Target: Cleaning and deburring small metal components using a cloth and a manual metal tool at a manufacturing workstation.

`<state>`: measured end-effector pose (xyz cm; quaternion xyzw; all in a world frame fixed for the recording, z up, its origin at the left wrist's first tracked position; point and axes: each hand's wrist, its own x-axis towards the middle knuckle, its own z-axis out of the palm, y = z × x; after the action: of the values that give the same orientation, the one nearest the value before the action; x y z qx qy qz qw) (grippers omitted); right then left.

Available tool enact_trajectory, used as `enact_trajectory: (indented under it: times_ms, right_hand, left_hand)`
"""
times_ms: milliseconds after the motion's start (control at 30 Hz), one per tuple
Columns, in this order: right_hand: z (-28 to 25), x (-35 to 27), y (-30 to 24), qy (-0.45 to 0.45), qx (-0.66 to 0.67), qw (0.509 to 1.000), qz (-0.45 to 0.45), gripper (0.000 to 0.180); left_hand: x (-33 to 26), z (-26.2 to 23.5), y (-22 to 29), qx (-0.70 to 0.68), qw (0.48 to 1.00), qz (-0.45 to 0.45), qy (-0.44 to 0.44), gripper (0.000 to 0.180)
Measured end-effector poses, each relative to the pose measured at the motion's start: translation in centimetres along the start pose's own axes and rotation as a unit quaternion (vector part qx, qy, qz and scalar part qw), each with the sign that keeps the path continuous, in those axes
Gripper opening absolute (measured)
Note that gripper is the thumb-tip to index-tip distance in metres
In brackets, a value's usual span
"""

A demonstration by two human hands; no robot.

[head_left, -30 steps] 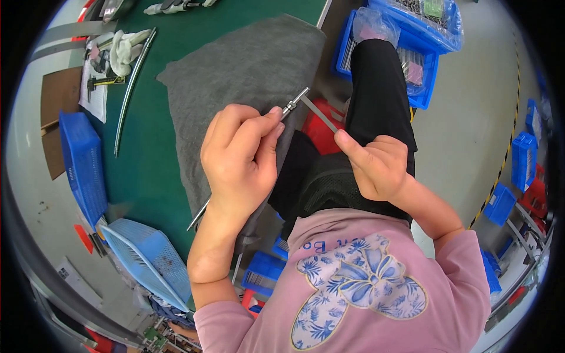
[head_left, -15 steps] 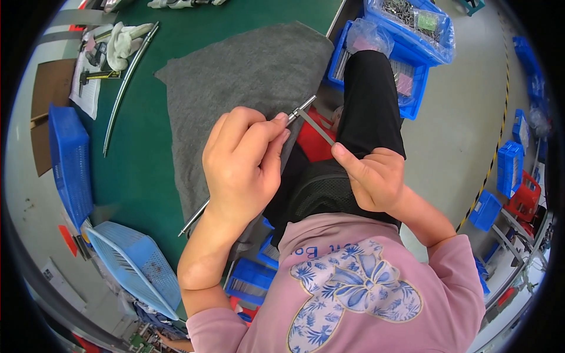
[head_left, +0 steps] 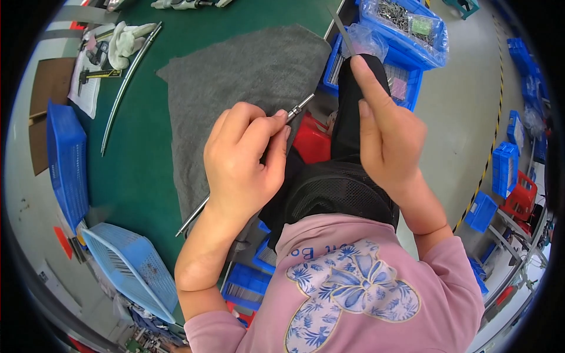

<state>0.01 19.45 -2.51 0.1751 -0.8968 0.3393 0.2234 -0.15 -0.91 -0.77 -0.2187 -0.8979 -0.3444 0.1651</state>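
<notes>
My left hand point(head_left: 242, 159) pinches a slim shiny metal rod point(head_left: 193, 216) between thumb and fingers. The rod slants from lower left to upper right, and its stepped, collared end sticks out past my fingertips. My wrist covers part of its length. In my right hand point(head_left: 393, 132) is a thin, flat grey metal strip point(head_left: 342, 30), pointing up and away to the left, with the index finger stretched along it. The strip is apart from the rod. A dark grey cloth point(head_left: 241, 70) lies beneath my left hand on the green table point(head_left: 141, 135).
A long metal rod point(head_left: 125, 85), pale gloves point(head_left: 125, 44) and a caliper point(head_left: 100, 75) lie at left. Blue baskets point(head_left: 132, 265) stand along the left edge. Blue bins point(head_left: 412, 100) with metal parts sit at far right, beside my leg. A red stool point(head_left: 311, 140) shows below.
My right hand has lifted the strip off the rod's end and swung it up and away. The left hand and rod stay nearly in place.
</notes>
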Motion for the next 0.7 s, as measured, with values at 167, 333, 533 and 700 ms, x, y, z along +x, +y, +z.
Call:
enact_trajectory:
  times_ms: [167, 333, 533, 700]
  right_hand:
    - [0.7, -2.7, 0.9, -0.076, 0.021, 0.995, 0.066, 0.044]
    - [1.3, -4.0, 0.7, 0.038, 0.1, 0.993, 0.053, 0.045]
    - [0.9, -4.6, 0.2, 0.021, 0.103, 0.994, 0.019, 0.046]
    - [1.3, -5.7, 0.3, 0.008, 0.12, 0.993, -0.018, 0.05]
  left_hand:
    - [0.5, -0.1, 0.5, 0.037, 0.999, -0.016, -0.022, 0.017]
    - [0.3, 0.1, 0.6, 0.029, 0.998, -0.053, -0.029, 0.017]
    - [0.1, -0.2, 0.6, 0.003, 0.997, -0.065, -0.037, 0.015]
    - [0.1, -0.4, 0.6, 0.042, 0.998, -0.034, -0.034, 0.012]
